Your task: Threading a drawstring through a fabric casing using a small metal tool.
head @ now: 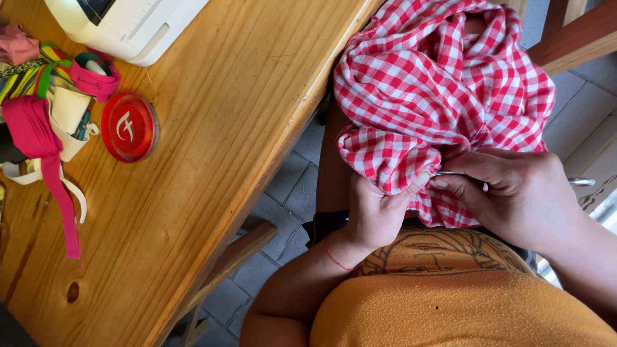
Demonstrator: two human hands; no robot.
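A bunched red-and-white checked cloth [443, 83] lies on my lap beside the table edge. My left hand [376, 209] grips a fold of it from below, thumb pressed on the fabric. My right hand [514, 193] holds a thin metal tool [450, 173], whose tip touches the cloth at my left thumb; a shiny end [581, 182] sticks out past the hand. I cannot tell what kind of tool it is.
A wooden table [212, 148] fills the left. On it sit a white sewing machine [122, 22], a round red lid [128, 126], and a pile of pink, cream and striped ribbons [45, 109]. Grey floor tiles [289, 186] show below.
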